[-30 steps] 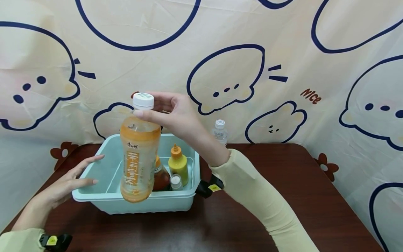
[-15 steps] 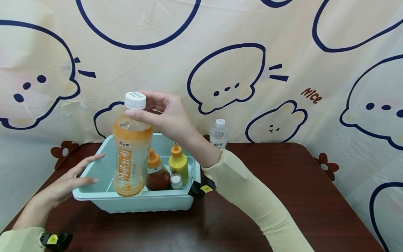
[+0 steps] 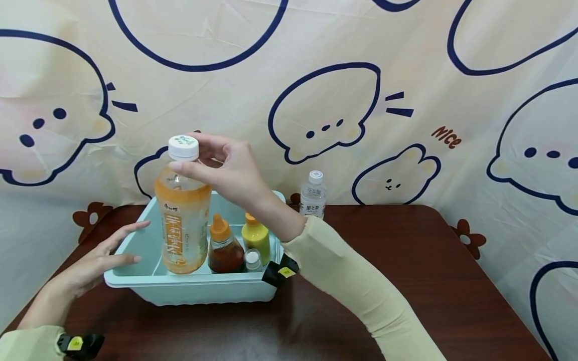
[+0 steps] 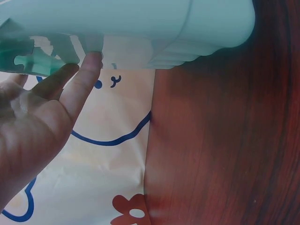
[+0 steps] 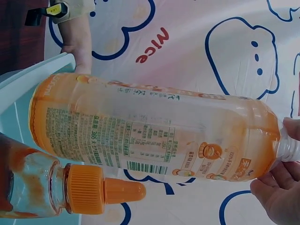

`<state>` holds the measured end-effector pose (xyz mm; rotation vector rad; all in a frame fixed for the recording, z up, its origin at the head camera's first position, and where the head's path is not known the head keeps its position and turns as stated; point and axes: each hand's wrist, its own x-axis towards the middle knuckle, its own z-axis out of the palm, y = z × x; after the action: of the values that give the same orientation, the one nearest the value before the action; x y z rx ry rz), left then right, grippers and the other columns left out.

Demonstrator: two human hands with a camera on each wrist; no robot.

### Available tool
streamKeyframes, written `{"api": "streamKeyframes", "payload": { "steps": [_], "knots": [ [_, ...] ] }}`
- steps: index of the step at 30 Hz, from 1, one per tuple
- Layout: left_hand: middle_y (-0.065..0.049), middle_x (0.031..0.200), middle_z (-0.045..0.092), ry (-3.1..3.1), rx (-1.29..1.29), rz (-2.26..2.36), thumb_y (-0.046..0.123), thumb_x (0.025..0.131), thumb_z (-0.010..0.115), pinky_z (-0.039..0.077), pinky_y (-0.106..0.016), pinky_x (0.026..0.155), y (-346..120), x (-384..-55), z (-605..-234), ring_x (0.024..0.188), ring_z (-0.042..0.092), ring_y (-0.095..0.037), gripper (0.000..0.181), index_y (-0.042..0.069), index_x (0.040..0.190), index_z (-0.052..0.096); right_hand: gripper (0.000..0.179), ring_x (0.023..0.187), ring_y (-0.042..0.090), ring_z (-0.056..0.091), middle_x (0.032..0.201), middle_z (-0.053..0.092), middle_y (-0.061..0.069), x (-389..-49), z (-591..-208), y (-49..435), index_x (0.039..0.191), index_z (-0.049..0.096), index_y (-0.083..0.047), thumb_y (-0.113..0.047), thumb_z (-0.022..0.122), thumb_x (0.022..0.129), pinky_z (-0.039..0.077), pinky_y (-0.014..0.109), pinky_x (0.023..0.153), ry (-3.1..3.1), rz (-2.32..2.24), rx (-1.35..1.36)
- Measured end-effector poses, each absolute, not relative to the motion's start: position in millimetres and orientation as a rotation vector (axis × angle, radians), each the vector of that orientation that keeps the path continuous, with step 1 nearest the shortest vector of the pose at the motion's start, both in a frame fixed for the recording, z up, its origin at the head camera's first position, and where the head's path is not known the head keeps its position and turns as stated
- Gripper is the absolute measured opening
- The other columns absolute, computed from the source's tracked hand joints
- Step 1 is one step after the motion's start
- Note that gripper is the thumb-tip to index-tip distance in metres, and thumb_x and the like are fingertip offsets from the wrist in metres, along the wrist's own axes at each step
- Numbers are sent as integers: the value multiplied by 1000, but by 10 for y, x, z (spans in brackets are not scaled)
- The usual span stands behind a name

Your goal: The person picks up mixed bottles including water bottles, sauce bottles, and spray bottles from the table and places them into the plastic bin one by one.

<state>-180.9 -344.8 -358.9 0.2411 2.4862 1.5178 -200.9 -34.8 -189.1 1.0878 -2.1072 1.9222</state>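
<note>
My right hand (image 3: 230, 168) pinches a clear drink bottle (image 3: 182, 225) with an orange label by its neck, just under the white cap. The bottle stands upright, its lower end within the light-blue plastic basin (image 3: 194, 293). My left hand (image 3: 92, 263) holds the basin's left end, thumb and forefinger over the rim; in the left wrist view other fingers (image 4: 86, 77) reach up against the outer wall. Right of the drink bottle, inside the basin, are an orange-capped squeeze bottle (image 3: 226, 255) of brown sauce, a yellow squeeze bottle (image 3: 256, 240) and a small white-capped bottle (image 3: 253, 260).
A clear bottle (image 3: 313, 195) with a white cap stands behind the basin, near the back edge of the dark wooden table (image 3: 384, 265). A patterned cloth (image 3: 244, 100) hangs behind the table and along its sides.
My right hand has moved left and the drink bottle's base has lowered into the basin, uncovering the sauce bottle. The left hand and basin have stayed in place.
</note>
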Motion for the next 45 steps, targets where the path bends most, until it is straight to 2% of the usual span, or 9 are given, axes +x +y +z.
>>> {"api": "streamKeyframes", "payload": {
  "steps": [11,22,45],
  "knots": [
    [-31,140,4,2484,224,1518,16,88,52,47,-57,72,-3434,-1809,-3581,112,28,-51,73,41,143,11,43,83,6,58,106,63,6,-2013,-1956,-410,119,58,-2,-8,70,78,48,19,74,-2149,1931,1089],
    [-30,141,2,2481,231,1523,17,88,52,46,-59,72,-3445,-1807,-3593,113,26,-52,73,42,143,10,43,83,5,58,106,64,6,-2029,-2031,-445,119,58,-2,-8,70,78,48,20,74,-2199,1984,1121],
    [-29,137,13,2492,228,1512,16,89,51,49,-54,71,-3451,-1801,-3587,106,39,-41,71,44,141,13,40,77,4,57,94,64,-1,-2067,-2185,-551,113,62,-5,-10,73,75,48,17,70,-2459,1833,1195]
  ]
}}
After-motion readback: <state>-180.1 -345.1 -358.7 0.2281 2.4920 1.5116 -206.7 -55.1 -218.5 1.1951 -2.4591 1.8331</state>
